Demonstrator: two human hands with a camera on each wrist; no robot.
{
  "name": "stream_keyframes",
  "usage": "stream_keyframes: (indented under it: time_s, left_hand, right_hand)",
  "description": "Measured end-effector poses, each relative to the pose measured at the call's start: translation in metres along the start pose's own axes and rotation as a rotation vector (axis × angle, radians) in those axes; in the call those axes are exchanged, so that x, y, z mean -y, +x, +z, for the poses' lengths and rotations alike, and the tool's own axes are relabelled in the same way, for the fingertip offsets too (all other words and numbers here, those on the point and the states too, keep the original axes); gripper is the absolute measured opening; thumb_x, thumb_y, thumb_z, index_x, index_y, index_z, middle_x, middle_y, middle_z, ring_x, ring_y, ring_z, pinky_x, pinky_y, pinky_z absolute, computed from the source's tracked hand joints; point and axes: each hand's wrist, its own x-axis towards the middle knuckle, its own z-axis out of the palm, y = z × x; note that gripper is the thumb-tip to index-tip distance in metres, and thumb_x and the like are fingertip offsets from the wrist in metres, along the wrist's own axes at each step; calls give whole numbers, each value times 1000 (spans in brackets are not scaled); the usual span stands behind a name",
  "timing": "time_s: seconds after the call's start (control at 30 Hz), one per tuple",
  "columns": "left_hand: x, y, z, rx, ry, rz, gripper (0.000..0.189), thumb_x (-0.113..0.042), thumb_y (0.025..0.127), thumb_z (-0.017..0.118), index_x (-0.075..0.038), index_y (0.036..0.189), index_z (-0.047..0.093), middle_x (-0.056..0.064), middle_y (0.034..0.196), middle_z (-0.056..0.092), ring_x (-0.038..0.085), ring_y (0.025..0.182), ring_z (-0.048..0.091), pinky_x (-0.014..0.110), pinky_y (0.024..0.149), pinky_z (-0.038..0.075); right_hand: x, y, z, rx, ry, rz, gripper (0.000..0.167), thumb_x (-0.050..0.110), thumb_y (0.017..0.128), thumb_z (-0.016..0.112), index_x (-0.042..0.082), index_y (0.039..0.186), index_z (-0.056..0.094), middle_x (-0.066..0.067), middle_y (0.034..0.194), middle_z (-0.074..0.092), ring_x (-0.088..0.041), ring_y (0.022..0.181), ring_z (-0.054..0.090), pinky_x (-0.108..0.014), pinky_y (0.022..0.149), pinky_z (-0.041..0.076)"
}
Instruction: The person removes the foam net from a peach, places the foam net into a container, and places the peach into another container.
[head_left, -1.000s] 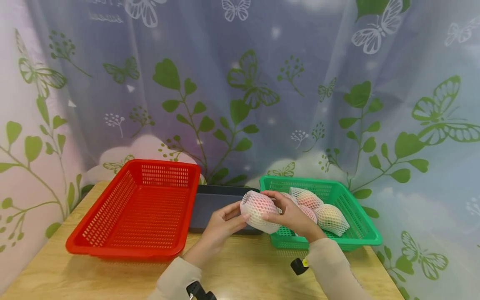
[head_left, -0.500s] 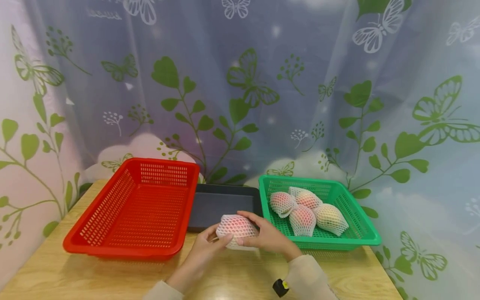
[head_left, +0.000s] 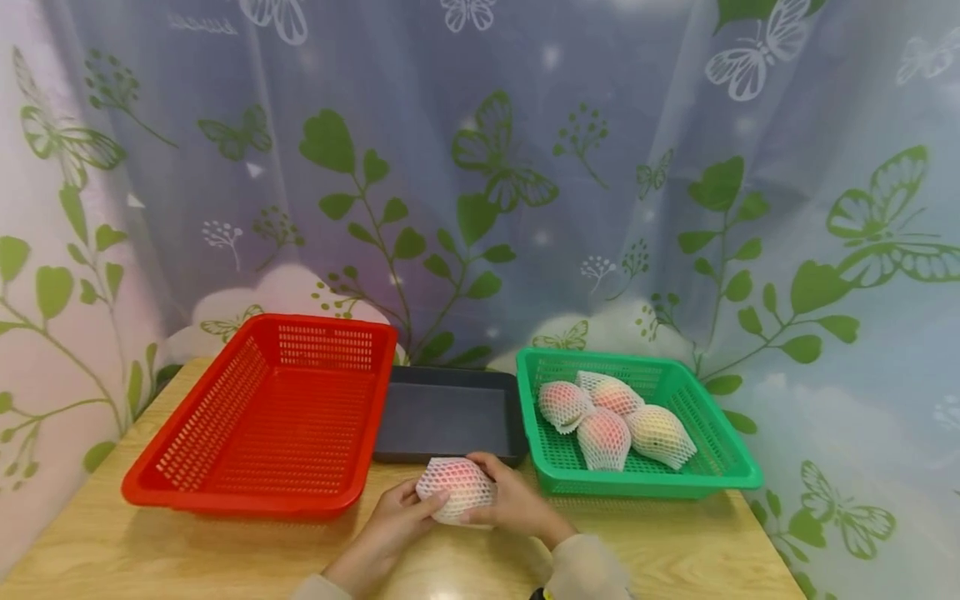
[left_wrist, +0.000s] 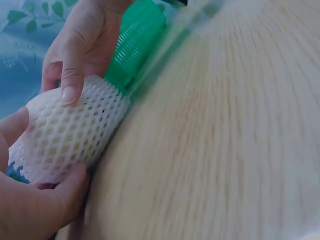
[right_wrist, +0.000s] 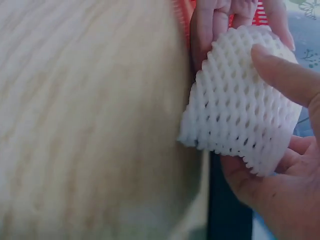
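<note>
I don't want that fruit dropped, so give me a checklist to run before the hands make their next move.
1. Grip from both sides: ok; left hand and right hand both hold the netted fruit.
2. Netting in place: ok; the foam net wraps the fruit.
3. Fruit lifted off the table: cannot tell; the gap beneath is hidden.
4. Skin unbruised: cannot tell; netting and fingers cover much of it.
5. Red basket upright: ok; its opening faces up.
6. Other four fruits contained: ok; all lie inside the green basket.
</note>
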Motion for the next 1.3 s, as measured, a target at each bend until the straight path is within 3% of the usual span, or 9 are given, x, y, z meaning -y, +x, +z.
stream_keyframes:
  time_s: [0.33,0.53,0.73,1.03,1.3]
  left_hand:
    - [-1,5,-10,-50,217,40,53,-23,85,74,13,121,57,15,107,68,12,89,62,27,80,53]
    - [-1,2,-16,-95,228,24,51,-27,87,71,11,119,60,12,105,69,11,88,60,32,83,52]
    - [0,2,-18,-96,224,45,51,-28,90,68,12,120,59,14,109,68,11,91,60,32,87,50]
    - [-3,2,-17,-136,241,52,51,-29,89,69,11,119,59,14,107,68,12,91,61,33,87,50]
    - [-6,1,-17,-113,261,27,58,-31,88,70,13,124,55,16,112,66,15,97,61,40,92,50]
  right_hand:
    - [-6,3,8,-34,48,17,74,22,75,83,7,137,45,-12,132,53,-26,114,53,-41,96,44]
    - [-7,6,13,-83,22,-20,76,25,76,82,6,140,45,-14,138,49,-32,126,46,-49,105,38]
    - [-5,6,14,-107,30,-14,77,27,77,81,3,140,45,-17,139,49,-33,128,44,-54,107,34]
    - [-6,6,12,-96,36,-30,76,28,78,80,3,140,44,-16,140,49,-33,129,44,-53,106,35]
    - [-5,3,12,-75,107,5,79,29,79,79,4,143,41,-13,143,46,-30,131,42,-51,108,33]
